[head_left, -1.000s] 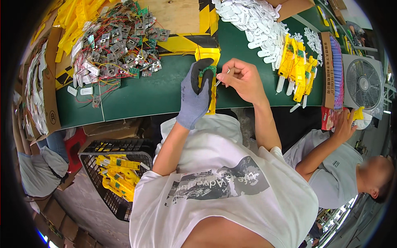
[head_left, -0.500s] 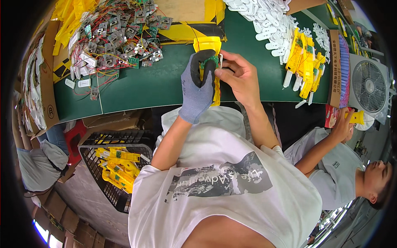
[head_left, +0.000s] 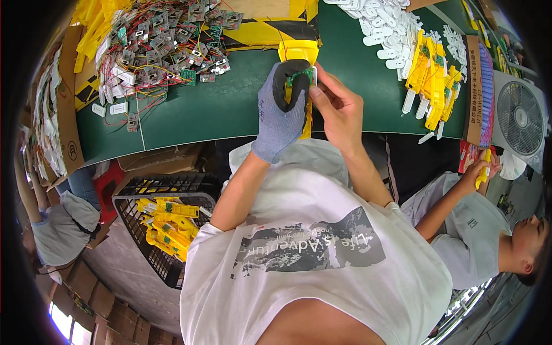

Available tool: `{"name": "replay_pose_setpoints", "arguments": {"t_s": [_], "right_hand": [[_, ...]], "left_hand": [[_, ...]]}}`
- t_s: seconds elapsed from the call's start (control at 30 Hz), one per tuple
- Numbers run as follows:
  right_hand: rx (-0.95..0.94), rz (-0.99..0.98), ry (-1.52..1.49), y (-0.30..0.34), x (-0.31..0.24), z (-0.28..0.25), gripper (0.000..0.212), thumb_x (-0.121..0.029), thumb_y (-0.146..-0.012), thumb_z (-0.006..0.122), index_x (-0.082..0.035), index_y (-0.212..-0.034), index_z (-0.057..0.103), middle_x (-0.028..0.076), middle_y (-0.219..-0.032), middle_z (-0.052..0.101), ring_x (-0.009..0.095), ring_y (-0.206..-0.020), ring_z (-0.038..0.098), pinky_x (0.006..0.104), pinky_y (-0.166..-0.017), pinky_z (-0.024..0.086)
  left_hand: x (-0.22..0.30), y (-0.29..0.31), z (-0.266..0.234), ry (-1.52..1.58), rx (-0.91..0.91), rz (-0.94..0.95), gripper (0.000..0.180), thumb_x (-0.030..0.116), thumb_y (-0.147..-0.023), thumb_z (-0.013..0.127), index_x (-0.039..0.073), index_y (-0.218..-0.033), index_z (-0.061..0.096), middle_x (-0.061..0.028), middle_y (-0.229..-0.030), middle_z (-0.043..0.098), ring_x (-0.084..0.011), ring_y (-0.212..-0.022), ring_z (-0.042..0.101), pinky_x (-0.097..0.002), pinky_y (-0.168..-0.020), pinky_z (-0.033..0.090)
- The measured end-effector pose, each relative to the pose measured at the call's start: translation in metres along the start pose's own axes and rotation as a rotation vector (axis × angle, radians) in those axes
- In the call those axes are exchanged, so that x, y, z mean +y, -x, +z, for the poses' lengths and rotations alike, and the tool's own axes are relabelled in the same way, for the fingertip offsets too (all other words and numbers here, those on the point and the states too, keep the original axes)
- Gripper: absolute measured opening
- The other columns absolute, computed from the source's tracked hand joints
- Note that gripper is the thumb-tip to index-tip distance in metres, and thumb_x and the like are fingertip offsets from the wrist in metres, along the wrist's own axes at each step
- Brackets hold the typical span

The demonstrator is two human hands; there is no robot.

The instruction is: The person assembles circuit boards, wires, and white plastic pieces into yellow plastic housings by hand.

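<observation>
My left hand (head_left: pixel 276 112), in a grey-blue glove with black fingers, is closed around a long yellow plastic housing (head_left: pixel 299 52) over the near edge of the table. A green circuit board (head_left: pixel 300 76) shows between the gloved thumb and fingers. My bare right hand (head_left: pixel 342 112) is at the housing's right side, thumb and fingers pinching a small white plastic piece (head_left: pixel 314 76) beside the board. Whether that piece is seated in the housing cannot be seen. A thin red wire rises near the housing's far end.
Left on the green table (head_left: pixel 190 118) lies a heap of wired circuit boards (head_left: pixel 167 46). White plastic pieces (head_left: pixel 379 29) and yellow assemblies (head_left: pixel 431 80) lie on the right. A black crate (head_left: pixel 149 241) of yellow parts stands low left. A co-worker (head_left: pixel 471 230) sits at right near a fan (head_left: pixel 520 112).
The view has shifted slightly. Both my hands and the housing have moved a little away from me, and the white piece shows more broadly. The co-worker's yellow part has turned.
</observation>
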State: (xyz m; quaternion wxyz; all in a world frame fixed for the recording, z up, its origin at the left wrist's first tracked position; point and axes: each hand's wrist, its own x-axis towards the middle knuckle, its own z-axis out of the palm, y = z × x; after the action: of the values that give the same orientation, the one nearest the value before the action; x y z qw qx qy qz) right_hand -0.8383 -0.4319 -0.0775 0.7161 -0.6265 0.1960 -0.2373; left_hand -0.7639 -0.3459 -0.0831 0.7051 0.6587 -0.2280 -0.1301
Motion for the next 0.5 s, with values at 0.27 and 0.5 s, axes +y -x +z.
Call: {"name": "replay_pose_setpoints", "arguments": {"t_s": [0.27, 0.5], "right_hand": [[0.037, 0.012, 0.006, -0.002, 0.0, -0.001, 0.036, 0.003, -0.087, 0.056, 0.002, -0.123, 0.053, 0.009, -0.11, 0.061, 0.007, -0.085, 0.058, 0.0197, -0.077, 0.047], [-0.105, -0.258, 0.453, -0.006, -0.011, -0.006, 0.035, -0.002, -0.084, 0.058, 0.003, -0.119, 0.056, 0.017, -0.111, 0.06, 0.021, -0.094, 0.061, 0.0268, -0.083, 0.046]], "left_hand": [[0.002, -0.004, 0.004, 0.051, -0.003, -0.024, 0.015, 0.0, -0.085, 0.052, 0.001, -0.1, 0.055, -0.0086, -0.086, 0.057, -0.0146, -0.074, 0.053, -0.0276, -0.067, 0.045], [0.0, -0.002, -0.005, -0.085, -0.015, 0.053, 0.023, -0.002, -0.079, 0.054, 0.0, -0.102, 0.055, -0.0144, -0.094, 0.058, -0.027, -0.082, 0.058, -0.0328, -0.073, 0.046]]}}
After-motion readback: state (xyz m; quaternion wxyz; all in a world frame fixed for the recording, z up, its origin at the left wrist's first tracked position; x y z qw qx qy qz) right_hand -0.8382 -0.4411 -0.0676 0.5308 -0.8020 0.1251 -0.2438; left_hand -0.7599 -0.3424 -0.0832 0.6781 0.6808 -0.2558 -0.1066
